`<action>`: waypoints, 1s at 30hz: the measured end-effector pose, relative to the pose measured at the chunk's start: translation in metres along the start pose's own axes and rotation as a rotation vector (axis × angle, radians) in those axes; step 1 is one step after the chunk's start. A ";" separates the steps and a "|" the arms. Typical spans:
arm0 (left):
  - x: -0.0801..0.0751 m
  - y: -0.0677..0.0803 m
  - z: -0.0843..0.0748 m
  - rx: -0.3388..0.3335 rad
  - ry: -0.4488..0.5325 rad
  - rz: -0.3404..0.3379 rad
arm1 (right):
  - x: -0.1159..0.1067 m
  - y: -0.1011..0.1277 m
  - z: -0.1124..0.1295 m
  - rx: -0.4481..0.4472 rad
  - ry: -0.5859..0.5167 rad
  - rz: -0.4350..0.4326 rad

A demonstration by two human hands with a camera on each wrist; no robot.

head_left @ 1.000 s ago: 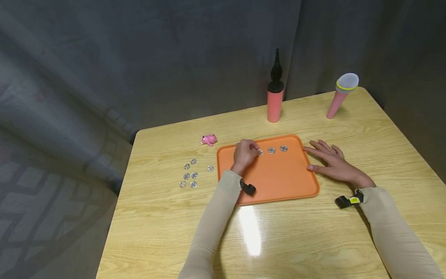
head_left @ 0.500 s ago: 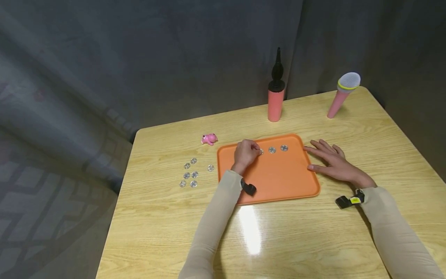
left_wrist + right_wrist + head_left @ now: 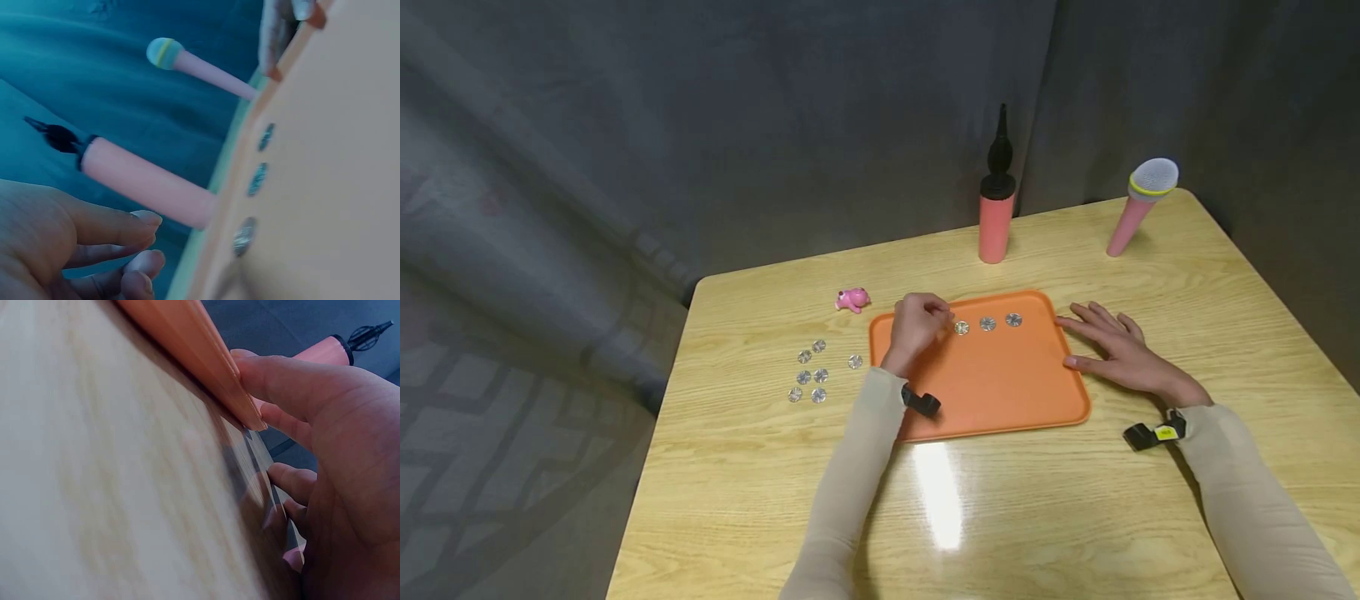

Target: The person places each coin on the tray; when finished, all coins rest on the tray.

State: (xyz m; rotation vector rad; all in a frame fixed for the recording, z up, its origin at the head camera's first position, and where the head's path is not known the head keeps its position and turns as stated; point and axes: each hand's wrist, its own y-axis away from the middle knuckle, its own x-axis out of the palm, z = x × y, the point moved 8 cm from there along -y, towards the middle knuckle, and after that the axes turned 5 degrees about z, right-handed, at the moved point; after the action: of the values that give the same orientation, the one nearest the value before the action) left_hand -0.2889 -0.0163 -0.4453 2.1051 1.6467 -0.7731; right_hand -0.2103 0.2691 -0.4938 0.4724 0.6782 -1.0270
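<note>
Silvery discs (image 3: 987,324) lie flat, three rowed lengthwise on the tray (image 3: 1000,387).

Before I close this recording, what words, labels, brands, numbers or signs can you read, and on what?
None can be read.
Yellow label on the black camera at the right wrist: too small to read.
Shiny discs: any marks too small to read.
Tray, pump, microphone: no lettering visible.

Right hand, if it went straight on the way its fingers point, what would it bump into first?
Most likely the orange tray: the right hand already has its thumb and index finger at the tray's right rim, apparently touching. Depth makes it unclear whether the other fingers would clear it.
</note>
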 end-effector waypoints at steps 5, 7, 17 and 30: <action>-0.025 0.008 -0.004 0.030 0.020 -0.041 | 0.000 0.000 0.000 -0.002 -0.001 0.004; -0.035 0.012 -0.003 0.039 0.031 -0.058 | 0.000 0.000 0.001 -0.002 -0.002 0.005; -0.086 0.039 0.019 -0.003 0.053 -0.173 | 0.001 -0.001 -0.001 0.012 -0.022 0.013; -0.146 0.085 0.073 -0.157 0.065 -0.258 | 0.002 -0.003 -0.003 0.018 -0.032 0.005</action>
State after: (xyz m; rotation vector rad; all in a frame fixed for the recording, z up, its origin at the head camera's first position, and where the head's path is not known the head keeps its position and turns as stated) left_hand -0.2469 -0.1932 -0.4172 1.8510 1.9724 -0.6313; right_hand -0.2130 0.2684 -0.4976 0.4724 0.6397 -1.0346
